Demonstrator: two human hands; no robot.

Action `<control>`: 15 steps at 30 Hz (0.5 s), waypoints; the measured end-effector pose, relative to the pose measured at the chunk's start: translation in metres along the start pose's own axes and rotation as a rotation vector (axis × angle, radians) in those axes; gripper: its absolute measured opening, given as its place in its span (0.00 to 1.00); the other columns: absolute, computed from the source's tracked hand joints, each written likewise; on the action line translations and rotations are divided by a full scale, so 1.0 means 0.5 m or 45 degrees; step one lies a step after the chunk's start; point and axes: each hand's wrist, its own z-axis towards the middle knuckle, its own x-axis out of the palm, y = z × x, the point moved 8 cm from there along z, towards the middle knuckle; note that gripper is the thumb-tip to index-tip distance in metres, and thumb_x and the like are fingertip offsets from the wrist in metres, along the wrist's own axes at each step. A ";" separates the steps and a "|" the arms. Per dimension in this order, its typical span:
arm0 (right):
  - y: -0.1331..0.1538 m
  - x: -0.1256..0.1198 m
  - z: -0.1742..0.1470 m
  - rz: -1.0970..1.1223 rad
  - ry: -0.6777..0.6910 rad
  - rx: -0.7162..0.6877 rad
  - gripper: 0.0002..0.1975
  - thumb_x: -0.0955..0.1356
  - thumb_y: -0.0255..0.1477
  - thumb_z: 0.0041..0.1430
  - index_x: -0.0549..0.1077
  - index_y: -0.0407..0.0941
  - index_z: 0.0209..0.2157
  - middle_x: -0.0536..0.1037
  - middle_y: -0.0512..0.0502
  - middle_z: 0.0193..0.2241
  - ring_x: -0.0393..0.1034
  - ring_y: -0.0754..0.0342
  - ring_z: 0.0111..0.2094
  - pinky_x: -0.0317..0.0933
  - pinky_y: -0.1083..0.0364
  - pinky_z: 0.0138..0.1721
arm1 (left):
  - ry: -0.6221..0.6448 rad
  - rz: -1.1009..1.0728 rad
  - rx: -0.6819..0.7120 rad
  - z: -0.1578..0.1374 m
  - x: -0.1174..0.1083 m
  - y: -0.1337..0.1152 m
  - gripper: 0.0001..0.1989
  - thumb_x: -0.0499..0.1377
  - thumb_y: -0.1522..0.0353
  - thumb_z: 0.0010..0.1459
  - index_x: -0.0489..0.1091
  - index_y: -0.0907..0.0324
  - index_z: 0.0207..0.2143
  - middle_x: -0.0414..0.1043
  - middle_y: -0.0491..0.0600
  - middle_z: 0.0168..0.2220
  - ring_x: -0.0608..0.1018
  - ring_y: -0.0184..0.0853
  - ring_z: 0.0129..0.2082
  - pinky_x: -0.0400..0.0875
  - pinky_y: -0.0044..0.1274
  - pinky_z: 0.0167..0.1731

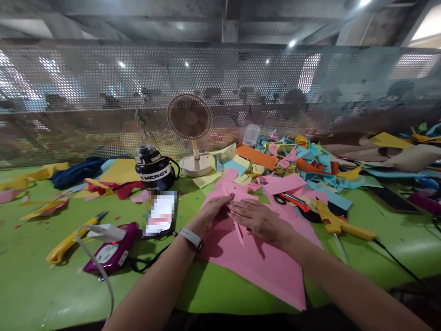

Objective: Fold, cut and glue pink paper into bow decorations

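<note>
- The left hand [214,212] lies palm-down with its fingers [225,199] stretched forward and close together, tips pressing a folded edge of the large pink paper sheet [262,264]; it grips nothing.
- The right hand [259,220] lies flat beside it, fingers [241,204] straight and close together, pointing left and meeting the left fingertips — it presses the same sheet, not clasping it.
- The pink sheet lies on the green tabletop [34,285] right in front of the person, one corner reaching toward the near edge.
- A grey wristwatch [190,238] sits on the left wrist.
- Just right of the hands lie a red-and-black utility knife [292,200] and a yellow glue gun [339,225] with a black cord.
- Left of the hands — a phone with a blurred screen [160,214], a purple power strip [112,253] and a yellow-handled cutter [74,237].
- Further back stand a black jug lettered "ENERGY" [154,171] and a small beige desk fan [191,133], with a heap of coloured paper scraps [303,161] to the right.
- A perforated metal screen [103,92] closes off the back of the table.
</note>
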 end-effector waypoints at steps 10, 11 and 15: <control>-0.003 -0.021 -0.004 0.041 -0.200 0.033 0.23 0.59 0.16 0.62 0.70 0.41 0.55 0.76 0.39 0.52 0.69 0.51 0.55 0.61 0.45 0.57 | 0.051 -0.030 0.094 -0.009 0.018 -0.006 0.21 0.75 0.61 0.35 0.68 0.63 0.21 0.68 0.42 0.19 0.68 0.23 0.17 0.67 0.17 0.20; -0.005 -0.021 -0.005 0.056 -0.206 0.044 0.23 0.59 0.17 0.62 0.71 0.43 0.55 0.77 0.40 0.51 0.69 0.51 0.55 0.60 0.44 0.57 | 0.057 -0.014 0.088 -0.010 0.019 -0.004 0.21 0.75 0.60 0.36 0.68 0.63 0.22 0.69 0.43 0.19 0.69 0.24 0.18 0.68 0.18 0.21; -0.009 -0.023 -0.008 0.117 -0.225 0.054 0.20 0.59 0.19 0.64 0.74 0.46 0.50 0.79 0.41 0.47 0.73 0.51 0.51 0.64 0.46 0.52 | 0.051 0.032 0.083 -0.014 0.023 -0.002 0.22 0.74 0.59 0.37 0.67 0.62 0.21 0.68 0.43 0.19 0.70 0.24 0.19 0.69 0.17 0.23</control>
